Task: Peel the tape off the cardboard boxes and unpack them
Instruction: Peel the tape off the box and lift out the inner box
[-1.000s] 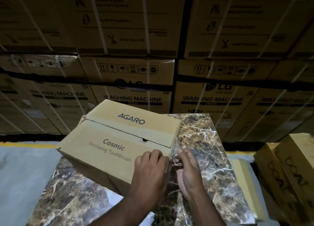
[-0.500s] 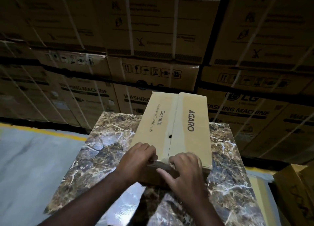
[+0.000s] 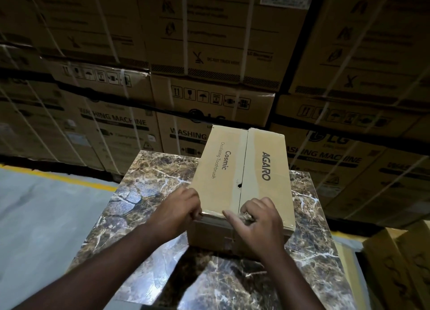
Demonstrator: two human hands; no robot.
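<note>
Marbled table [image 3: 149,216] fronts stacked washing-machine cartons [image 3: 209,104].

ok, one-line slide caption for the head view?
Both hands at the near edge of an AGARO toothbrush carton on a marble-patterned table: left hand grips the edge, right hand pinches crumpled clear tape.

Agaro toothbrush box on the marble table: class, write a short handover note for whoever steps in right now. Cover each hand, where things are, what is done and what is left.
Left hand: fingers curled over the near left top edge of the Agaro box, steadying it.
Right hand: pinching crumpled clear tape at the near end of the centre seam.
Box: lying flat on the marble table, flaps closed, small hole in the seam.
Done: tape looks lifted off the top seam.
Left: pull off the tape on the near face, open the flaps, unpack. More boxes wait at the right.
</note>
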